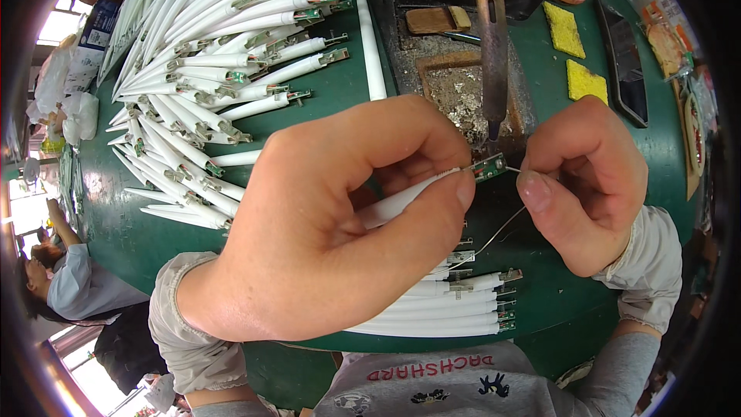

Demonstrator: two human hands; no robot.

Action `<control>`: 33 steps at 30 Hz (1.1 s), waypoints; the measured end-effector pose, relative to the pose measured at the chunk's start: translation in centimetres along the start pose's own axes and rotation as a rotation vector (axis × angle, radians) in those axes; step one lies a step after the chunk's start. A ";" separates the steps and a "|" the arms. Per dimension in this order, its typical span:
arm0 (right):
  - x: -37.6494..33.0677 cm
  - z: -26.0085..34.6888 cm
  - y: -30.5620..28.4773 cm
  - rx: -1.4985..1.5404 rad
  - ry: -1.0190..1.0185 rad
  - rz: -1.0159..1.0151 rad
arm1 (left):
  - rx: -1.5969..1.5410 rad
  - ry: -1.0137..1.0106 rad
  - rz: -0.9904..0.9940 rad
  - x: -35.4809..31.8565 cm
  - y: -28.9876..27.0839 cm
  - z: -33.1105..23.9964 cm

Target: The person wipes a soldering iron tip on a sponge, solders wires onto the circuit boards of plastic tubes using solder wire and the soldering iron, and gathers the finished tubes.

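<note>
Both my hands pinched shut — left hand (324, 224) on a white plastic cable (397, 202), mostly hidden; right hand (590, 181) on thin solder wire (505, 224).

A green-topped workbench (340, 100) fills the view, while bright daylight comes through windows (58, 25) at the far left, beside a seated co-worker (69, 282).
</note>
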State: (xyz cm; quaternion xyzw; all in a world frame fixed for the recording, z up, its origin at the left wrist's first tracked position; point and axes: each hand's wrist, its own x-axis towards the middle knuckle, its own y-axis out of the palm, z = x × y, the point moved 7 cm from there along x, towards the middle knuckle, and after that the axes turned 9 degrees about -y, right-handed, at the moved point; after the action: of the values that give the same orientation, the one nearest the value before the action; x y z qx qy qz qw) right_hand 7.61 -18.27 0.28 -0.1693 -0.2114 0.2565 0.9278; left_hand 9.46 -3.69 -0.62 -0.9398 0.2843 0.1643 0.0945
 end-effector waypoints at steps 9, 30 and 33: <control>0.2 -0.3 0.3 0.045 -0.015 -0.018 | 0.096 0.064 -0.017 -0.1 -0.1 -0.3; -1.1 -1.3 2.1 1.214 0.226 0.571 | 0.842 0.472 0.003 -3.0 3.6 -0.5; -1.2 -1.1 2.6 1.081 0.339 0.602 | 1.032 0.462 -0.116 -2.7 1.9 -1.7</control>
State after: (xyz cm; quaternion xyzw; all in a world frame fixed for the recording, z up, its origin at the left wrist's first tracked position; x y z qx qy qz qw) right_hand 6.14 -17.09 -2.14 0.2322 0.1540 0.5457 0.7903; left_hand 6.68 -4.37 1.76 -0.7975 0.2890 -0.2112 0.4856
